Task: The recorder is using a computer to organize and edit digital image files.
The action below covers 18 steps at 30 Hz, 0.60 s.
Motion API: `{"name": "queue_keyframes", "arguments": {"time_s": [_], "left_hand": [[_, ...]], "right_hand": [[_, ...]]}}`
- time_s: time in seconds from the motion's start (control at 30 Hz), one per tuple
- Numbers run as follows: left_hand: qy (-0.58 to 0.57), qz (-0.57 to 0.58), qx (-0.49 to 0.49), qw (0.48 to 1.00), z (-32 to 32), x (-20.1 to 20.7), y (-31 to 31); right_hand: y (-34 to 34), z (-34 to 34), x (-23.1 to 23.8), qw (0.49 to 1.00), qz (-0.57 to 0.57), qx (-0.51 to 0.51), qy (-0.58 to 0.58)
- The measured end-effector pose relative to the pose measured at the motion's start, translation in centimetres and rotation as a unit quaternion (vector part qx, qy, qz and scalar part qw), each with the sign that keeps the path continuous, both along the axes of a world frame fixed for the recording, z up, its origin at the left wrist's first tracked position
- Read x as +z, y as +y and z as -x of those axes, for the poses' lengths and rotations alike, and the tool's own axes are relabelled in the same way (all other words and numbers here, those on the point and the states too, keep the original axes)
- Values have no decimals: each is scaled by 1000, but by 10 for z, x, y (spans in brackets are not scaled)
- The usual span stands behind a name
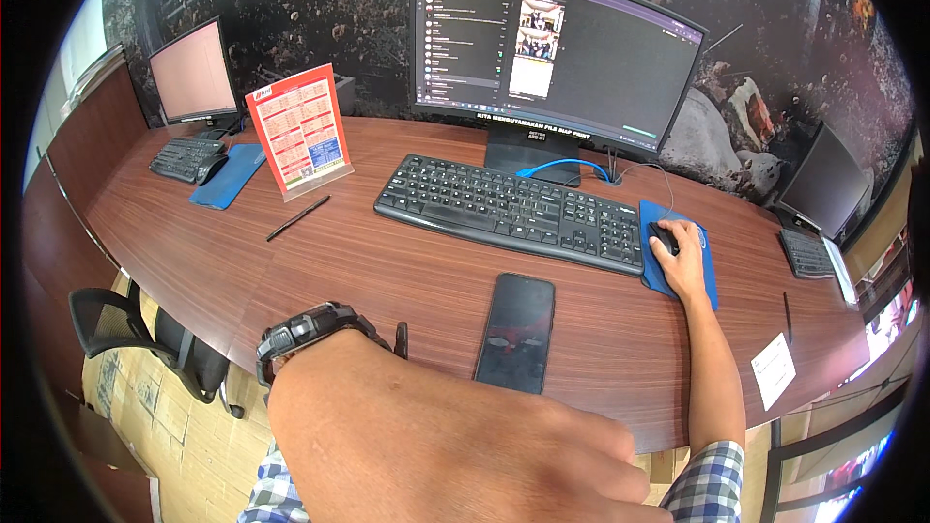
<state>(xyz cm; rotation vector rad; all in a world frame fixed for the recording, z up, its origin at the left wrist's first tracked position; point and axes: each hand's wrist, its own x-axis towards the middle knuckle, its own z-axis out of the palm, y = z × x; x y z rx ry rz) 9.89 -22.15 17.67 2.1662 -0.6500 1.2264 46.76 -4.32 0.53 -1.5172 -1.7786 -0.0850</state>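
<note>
My right hand (684,250) rests over a black computer mouse (665,236) on a blue mouse pad (708,276), its fingers curved round the mouse. Close to the camera, my left hand (504,450) covers the lower middle, bent back toward me, with knuckles showing and fingers folded. Whatever those fingers hold, if anything, is hidden. A black wristwatch (308,331) is on the left wrist. Just beyond this hand lies a dark-screened smartphone (518,324), its lower end covered. The black keyboard (509,208) sits left of the mouse pad. Behind it stands a lit monitor (620,58) with a dark window.
A red-and-white sign in a clear stand (298,131) and a black pen (298,217) are on the wooden desk (387,276). Further left are another monitor (194,75) and keyboard (187,159). A white paper (773,371) lies near the right edge. An office chair (145,334) stands lower left.
</note>
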Motion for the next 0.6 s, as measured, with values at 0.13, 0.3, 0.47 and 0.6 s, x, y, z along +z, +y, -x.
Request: {"name": "queue_keyframes", "arguments": {"time_s": [0.13,0.3,0.47,0.6], "left_hand": [[-28,-6,14,999,-5,-2,-5],[26,-44,7,999,9,3,5],[24,-46,-9,999,2,8,5],[-68,7,26,997,-3,2,-1]], "right_hand": [[-4,3,2,1000,9,-8,8],[0,8,2,1000,17,-7,3],[-1,0,2,1000,10,0,20],[2,1,1,1000,5,11,13]]}}
